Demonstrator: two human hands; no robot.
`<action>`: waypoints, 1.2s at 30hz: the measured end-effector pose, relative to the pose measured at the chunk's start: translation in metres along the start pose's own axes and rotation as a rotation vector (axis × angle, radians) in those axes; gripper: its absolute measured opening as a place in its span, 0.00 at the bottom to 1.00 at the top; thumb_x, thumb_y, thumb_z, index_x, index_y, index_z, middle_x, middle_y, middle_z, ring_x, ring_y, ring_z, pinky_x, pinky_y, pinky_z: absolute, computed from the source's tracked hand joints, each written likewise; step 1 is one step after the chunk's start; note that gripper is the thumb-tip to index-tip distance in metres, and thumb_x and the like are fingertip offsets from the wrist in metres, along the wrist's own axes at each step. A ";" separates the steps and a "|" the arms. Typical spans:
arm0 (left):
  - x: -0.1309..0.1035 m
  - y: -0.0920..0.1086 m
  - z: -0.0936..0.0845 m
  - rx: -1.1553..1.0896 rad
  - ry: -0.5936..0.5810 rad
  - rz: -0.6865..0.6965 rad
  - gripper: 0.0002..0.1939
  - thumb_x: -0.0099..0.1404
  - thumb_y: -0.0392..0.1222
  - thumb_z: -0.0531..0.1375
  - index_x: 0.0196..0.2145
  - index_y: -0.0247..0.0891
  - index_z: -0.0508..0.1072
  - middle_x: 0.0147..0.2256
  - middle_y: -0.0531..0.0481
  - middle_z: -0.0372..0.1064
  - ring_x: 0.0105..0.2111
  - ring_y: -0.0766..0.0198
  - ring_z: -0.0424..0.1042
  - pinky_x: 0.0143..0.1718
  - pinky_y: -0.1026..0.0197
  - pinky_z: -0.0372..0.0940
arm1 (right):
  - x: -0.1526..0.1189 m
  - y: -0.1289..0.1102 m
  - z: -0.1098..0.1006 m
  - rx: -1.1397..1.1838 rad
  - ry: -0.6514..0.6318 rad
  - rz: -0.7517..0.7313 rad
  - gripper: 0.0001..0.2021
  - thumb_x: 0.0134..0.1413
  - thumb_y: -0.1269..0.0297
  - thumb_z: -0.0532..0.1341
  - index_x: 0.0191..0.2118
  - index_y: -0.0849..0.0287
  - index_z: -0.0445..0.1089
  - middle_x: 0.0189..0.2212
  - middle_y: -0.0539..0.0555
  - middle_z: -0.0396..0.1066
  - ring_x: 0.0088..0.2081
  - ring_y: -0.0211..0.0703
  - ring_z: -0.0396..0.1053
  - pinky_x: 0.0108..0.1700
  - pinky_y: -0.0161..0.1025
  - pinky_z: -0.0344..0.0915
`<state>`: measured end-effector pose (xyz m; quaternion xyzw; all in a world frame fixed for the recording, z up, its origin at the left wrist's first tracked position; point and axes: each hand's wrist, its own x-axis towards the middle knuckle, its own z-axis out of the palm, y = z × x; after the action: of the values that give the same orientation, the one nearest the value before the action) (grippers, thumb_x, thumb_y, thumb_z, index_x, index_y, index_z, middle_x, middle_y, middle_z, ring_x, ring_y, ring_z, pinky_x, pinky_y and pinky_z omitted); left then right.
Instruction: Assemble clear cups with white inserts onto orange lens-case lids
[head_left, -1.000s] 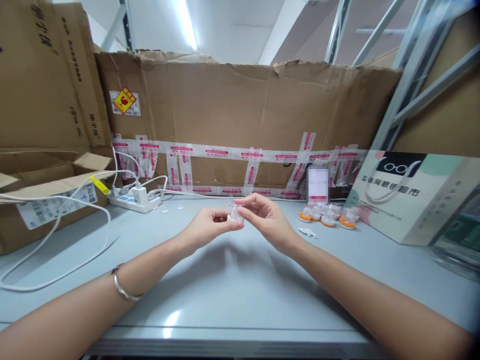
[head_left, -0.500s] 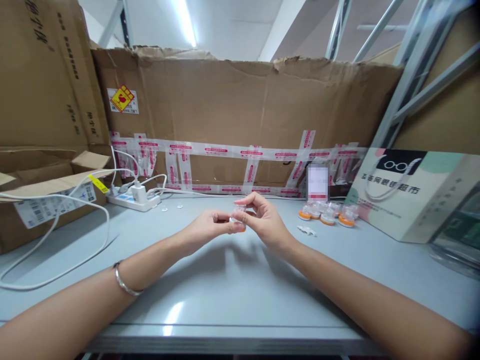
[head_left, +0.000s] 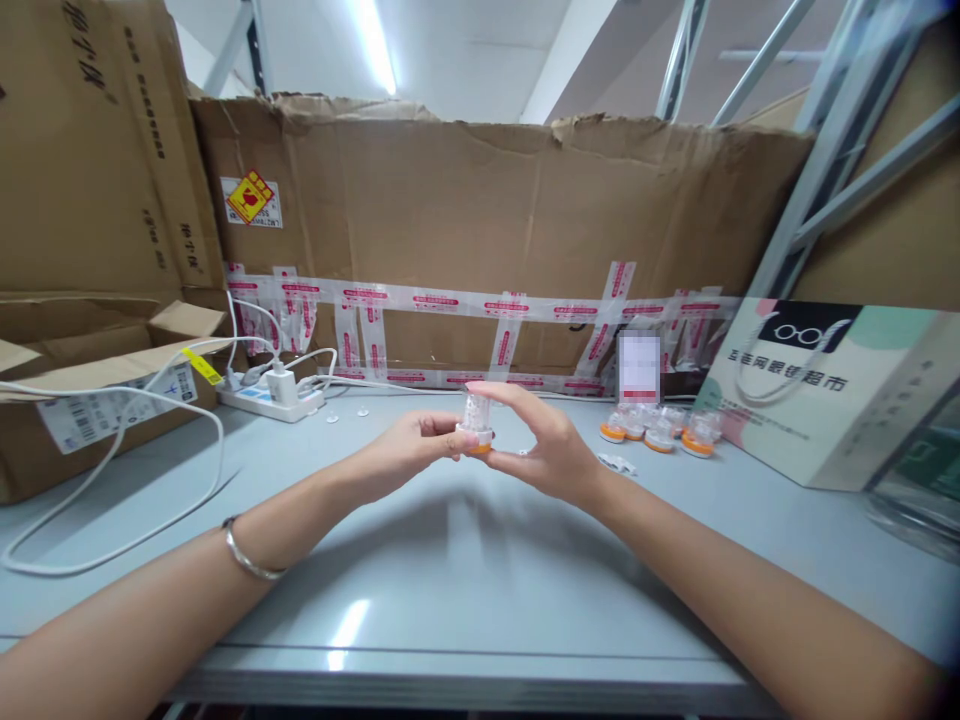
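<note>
A small clear plastic container (head_left: 477, 412) with a white ring and an orange base is held upright over the grey table, between both hands. My left hand (head_left: 409, 450) pinches it low down, with the thumb across the white ring and the fingers behind. My right hand (head_left: 551, 440) spans it from top to bottom: the index fingertip rests on the clear top, and the thumb is by the orange base. Small detail inside the clear part is too fine to make out.
Several similar clear containers with orange bases (head_left: 658, 440) stand at the right, beside small white pieces (head_left: 618, 464). A paper bag (head_left: 795, 400) is farther right. At the left are a power strip (head_left: 279, 402), a looping white cable (head_left: 217, 450) and an open cardboard box (head_left: 112, 400).
My right hand's fingers have spread from a pinch around the clear top to a span from top to base. More of the container shows. My left hand still holds it low.
</note>
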<state>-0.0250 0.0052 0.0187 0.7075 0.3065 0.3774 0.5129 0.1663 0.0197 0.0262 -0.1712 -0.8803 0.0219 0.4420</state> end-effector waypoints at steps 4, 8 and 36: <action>0.001 -0.002 0.001 -0.068 -0.012 0.050 0.17 0.54 0.44 0.64 0.42 0.38 0.73 0.42 0.46 0.71 0.44 0.58 0.67 0.48 0.56 0.57 | 0.001 0.000 -0.005 -0.089 0.058 0.017 0.25 0.47 0.66 0.62 0.53 0.54 0.59 0.49 0.56 0.67 0.50 0.48 0.65 0.51 0.46 0.64; 0.002 -0.005 0.004 -0.085 0.050 0.073 0.17 0.54 0.44 0.63 0.42 0.38 0.73 0.41 0.46 0.72 0.43 0.58 0.68 0.47 0.57 0.58 | 0.002 0.000 -0.008 -0.188 0.058 -0.030 0.24 0.49 0.62 0.61 0.53 0.54 0.60 0.48 0.58 0.68 0.49 0.50 0.65 0.51 0.49 0.64; -0.004 0.000 0.015 0.044 0.283 0.075 0.13 0.55 0.47 0.63 0.32 0.35 0.69 0.29 0.52 0.66 0.30 0.69 0.63 0.33 0.65 0.57 | 0.007 -0.003 0.009 0.723 0.174 0.492 0.07 0.46 0.63 0.64 0.33 0.56 0.67 0.40 0.52 0.72 0.39 0.39 0.71 0.43 0.41 0.67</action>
<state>-0.0141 -0.0053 0.0155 0.6691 0.3575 0.4855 0.4344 0.1543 0.0201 0.0266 -0.2112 -0.7088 0.4180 0.5275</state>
